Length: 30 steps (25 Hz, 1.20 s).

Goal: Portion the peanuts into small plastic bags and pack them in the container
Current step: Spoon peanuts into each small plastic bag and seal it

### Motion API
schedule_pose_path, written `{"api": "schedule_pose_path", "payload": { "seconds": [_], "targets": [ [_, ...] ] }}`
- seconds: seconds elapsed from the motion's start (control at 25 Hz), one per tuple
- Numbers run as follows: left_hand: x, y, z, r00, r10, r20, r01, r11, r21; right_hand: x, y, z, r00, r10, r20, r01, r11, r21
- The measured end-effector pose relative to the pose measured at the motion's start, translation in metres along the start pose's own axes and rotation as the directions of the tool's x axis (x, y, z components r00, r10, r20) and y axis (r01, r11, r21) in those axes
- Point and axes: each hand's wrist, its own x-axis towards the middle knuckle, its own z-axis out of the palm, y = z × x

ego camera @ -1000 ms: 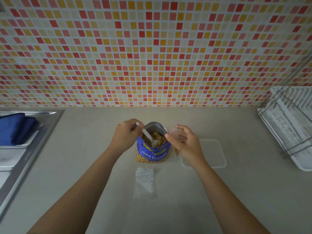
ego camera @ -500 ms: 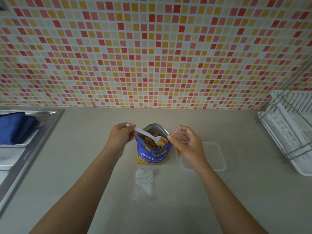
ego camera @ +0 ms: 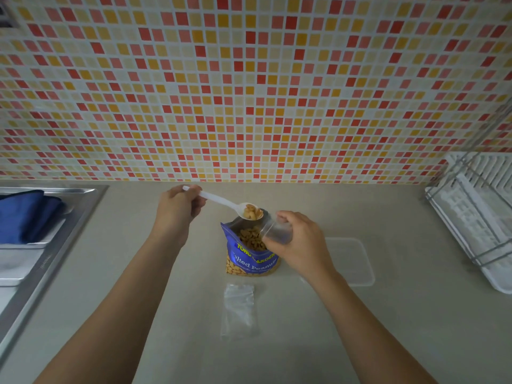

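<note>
The left hand [ego camera: 177,207] grips a white plastic spoon [ego camera: 219,200] by its handle, with peanuts [ego camera: 251,212] heaped in its bowl above the open blue foil pouch [ego camera: 250,256] on the beige counter [ego camera: 388,328]. The right hand [ego camera: 300,246] clasps a small clear plastic bag [ego camera: 277,231] just beside the spoon. The clear rectangular container [ego camera: 357,261] sits right of the pouch.

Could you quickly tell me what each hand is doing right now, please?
Left hand: fingers closed around a white spoon loaded with peanuts.
Right hand: fingers closed around a small clear plastic bag.
</note>
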Motion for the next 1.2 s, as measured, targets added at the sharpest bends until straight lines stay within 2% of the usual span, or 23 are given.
{"api": "schedule_pose_path", "payload": {
  "seconds": [0.08,0.16,0.2,0.24,0.28,0.32,0.36,0.4,0.44,0.48,0.52,0.56,0.64,0.72,0.8,0.88,0.92,1.0,1.04,1.12,1.16,1.2],
  "targets": [
    [-0.008,0.009,0.005,0.997,0.074,0.036,-0.076,0.994,0.076,0.001,-0.006,0.005,0.999,0.0,-0.043,0.002,0.999,0.033],
    [-0.031,0.016,0.01,0.951,0.283,0.127,-0.305,0.928,0.213,0.001,-0.011,0.009,0.997,0.043,-0.07,-0.035,0.993,0.109],
    [-0.046,0.019,0.012,0.875,0.431,0.222,-0.48,0.834,0.273,0.0,-0.014,0.011,0.994,0.065,-0.083,-0.051,0.986,0.159],
    [-0.06,0.02,0.012,0.746,0.568,0.347,-0.663,0.678,0.318,0.0,-0.016,0.012,0.992,0.088,-0.093,-0.067,0.976,0.209],
    [-0.073,0.021,0.01,0.586,0.663,0.467,-0.81,0.488,0.324,-0.001,-0.018,0.011,0.989,0.112,-0.095,-0.085,0.964,0.252],
    [-0.083,0.022,0.007,0.452,0.716,0.533,-0.891,0.33,0.312,-0.002,-0.019,0.01,0.987,0.137,-0.086,-0.107,0.952,0.286],
    [-0.087,0.023,0.003,0.392,0.761,0.517,-0.915,0.265,0.304,-0.003,-0.02,0.007,0.984,0.16,-0.075,-0.129,0.941,0.313],
    [-0.088,0.027,-0.001,0.427,0.799,0.424,-0.898,0.32,0.303,-0.004,-0.019,0.004,0.981,0.18,-0.066,-0.148,0.931,0.335],
    [-0.084,0.032,-0.003,0.526,0.8,0.287,-0.846,0.459,0.272,-0.006,-0.017,0.002,0.979,0.195,-0.065,-0.16,0.923,0.351],
    [-0.077,0.035,-0.005,0.643,0.747,0.17,-0.764,0.61,0.21,-0.008,-0.015,0.0,0.976,0.207,-0.071,-0.168,0.915,0.366],
    [-0.067,0.033,-0.005,0.743,0.659,0.113,-0.668,0.724,0.17,-0.011,-0.013,-0.003,0.972,0.219,-0.08,-0.173,0.907,0.384],
    [-0.059,0.027,-0.005,0.817,0.565,0.112,-0.576,0.797,0.181,-0.014,-0.01,-0.005,0.968,0.233,-0.089,-0.178,0.895,0.408],
    [-0.045,0.001,-0.001,0.895,0.411,0.177,-0.447,0.836,0.319,-0.019,-0.008,-0.009,0.957,0.272,-0.099,-0.199,0.867,0.458],
    [-0.038,-0.027,0.005,0.925,0.307,0.224,-0.379,0.785,0.49,-0.023,-0.008,-0.017,0.95,0.286,-0.126,-0.199,0.865,0.461],
    [-0.039,-0.044,0.006,0.941,0.267,0.207,-0.337,0.705,0.624,-0.027,-0.008,-0.024,0.949,0.277,-0.149,-0.184,0.874,0.45],
    [-0.05,-0.049,0.006,0.93,0.351,0.111,-0.327,0.648,0.688,-0.033,-0.003,-0.031,0.949,0.279,-0.146,-0.184,0.867,0.462],
    [-0.059,-0.051,0.005,0.898,0.432,0.08,-0.367,0.638,0.677,-0.037,0.0,-0.033,0.948,0.289,-0.135,-0.195,0.859,0.474],
    [-0.088,-0.059,0.01,0.824,0.546,0.148,-0.519,0.625,0.583,-0.044,0.008,-0.035,0.939,0.323,-0.115,-0.231,0.842,0.487],
    [-0.104,-0.065,0.015,0.829,0.5,0.251,-0.55,0.647,0.528,-0.047,0.013,-0.036,0.935,0.338,-0.109,-0.245,0.836,0.491],
    [-0.132,-0.078,0.028,0.839,0.229,0.493,-0.464,0.773,0.432,-0.054,0.019,-0.035,0.925,0.369,-0.091,-0.275,0.815,0.51],
    [-0.141,-0.088,0.035,0.81,0.111,0.576,-0.396,0.828,0.397,-0.059,0.022,-0.035,0.92,0.386,-0.071,-0.295,0.799,0.525],
    [-0.146,-0.099,0.043,0.781,0.064,0.621,-0.362,0.857,0.366,-0.064,0.026,-0.035,0.916,0.4,-0.04,-0.318,0.782,0.536]
  ]
}}
